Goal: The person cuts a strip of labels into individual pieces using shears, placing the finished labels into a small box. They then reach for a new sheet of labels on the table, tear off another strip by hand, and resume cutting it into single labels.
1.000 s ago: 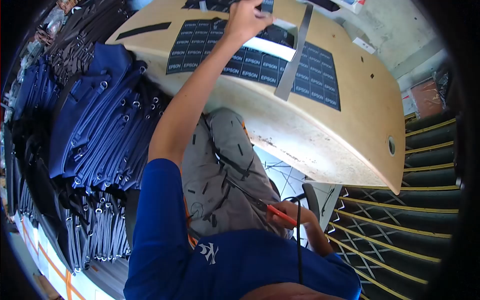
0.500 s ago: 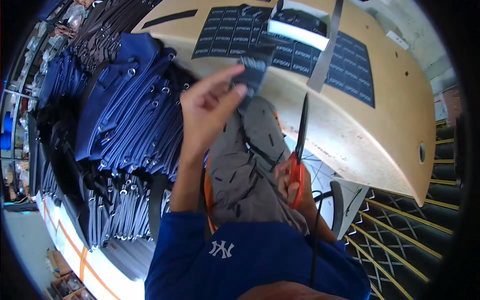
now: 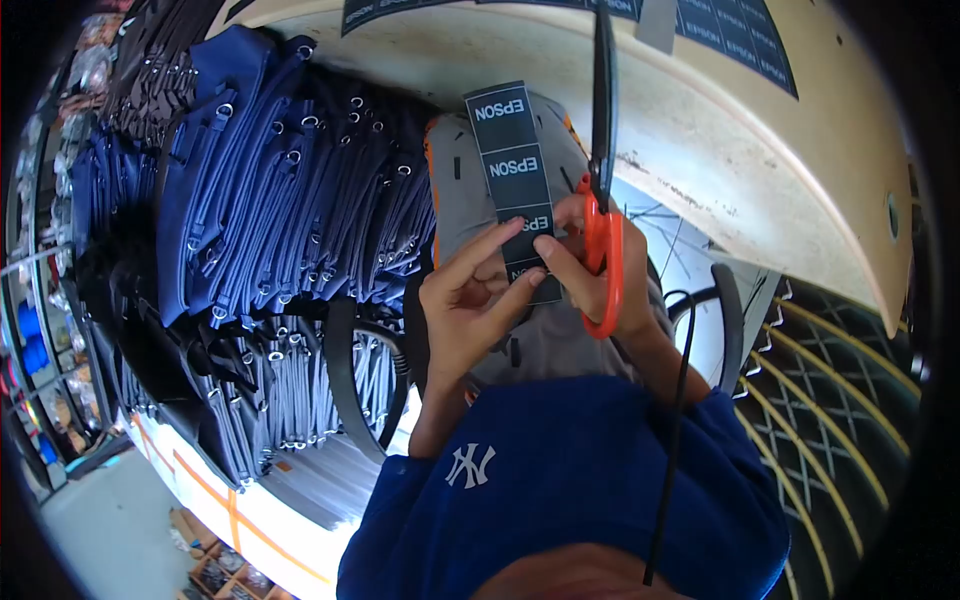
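A black strip of EPSON labels (image 3: 515,165) stretches upward over my lap, its lower end between both hands. My left hand (image 3: 465,300) pinches that lower end from the left, index fingertip and thumb lying on the strip. Around the red handles of a pair of scissors (image 3: 603,260) my right hand (image 3: 610,285) is closed, and its thumb also presses on the strip. The dark blades point up, beside the strip and apart from it. Part of the lowest label is covered by my fingers.
The curved edge of a wooden table (image 3: 780,185) runs ahead and to the right, with more sheets of EPSON labels (image 3: 735,35) on top. Stacks of blue straps with metal rings (image 3: 270,200) stand at left. A black chair armrest (image 3: 350,380) and a cable (image 3: 672,450) are close to my body.
My left hand has come back from near the table with the label strip. The right hand has risen with the scissors to meet it, and the view has tilted down.
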The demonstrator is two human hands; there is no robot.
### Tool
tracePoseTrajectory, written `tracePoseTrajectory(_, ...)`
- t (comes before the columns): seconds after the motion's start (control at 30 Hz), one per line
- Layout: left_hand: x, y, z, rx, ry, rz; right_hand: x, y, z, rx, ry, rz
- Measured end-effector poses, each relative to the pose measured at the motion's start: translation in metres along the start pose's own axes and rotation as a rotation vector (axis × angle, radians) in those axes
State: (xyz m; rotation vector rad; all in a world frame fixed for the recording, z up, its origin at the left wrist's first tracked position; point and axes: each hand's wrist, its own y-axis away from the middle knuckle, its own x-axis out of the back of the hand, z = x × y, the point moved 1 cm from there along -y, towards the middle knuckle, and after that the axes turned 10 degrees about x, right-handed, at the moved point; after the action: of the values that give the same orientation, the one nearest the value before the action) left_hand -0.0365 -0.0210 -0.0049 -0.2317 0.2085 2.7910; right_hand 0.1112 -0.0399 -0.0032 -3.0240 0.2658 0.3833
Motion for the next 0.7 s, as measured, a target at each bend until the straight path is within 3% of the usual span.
tracePoseTrajectory(0.03,0.001,-0.003,0.001,0.02,-0.011,-0.016,0.0,0.0,0.001,-0.009,-0.01,0.025)
tracePoseTrajectory(0.1,0.005,-0.006,0.005,-0.134,-0.158,-0.063,0.0,0.002,0.005,0.037,0.003,0.01)
tracePoseTrajectory(0.27,0.006,-0.008,0.011,0.009,-0.385,-0.094,0.008,0.003,0.007,-0.012,0.024,-0.024)
tracePoseTrajectory(0.5,0.006,-0.015,-0.009,0.157,-0.158,-0.124,0.03,0.009,0.014,-0.133,0.022,-0.023)
tracePoseTrajectory(0.7,0.007,-0.014,-0.018,0.21,-0.017,-0.098,0.057,0.021,0.027,-0.063,0.152,-0.02)
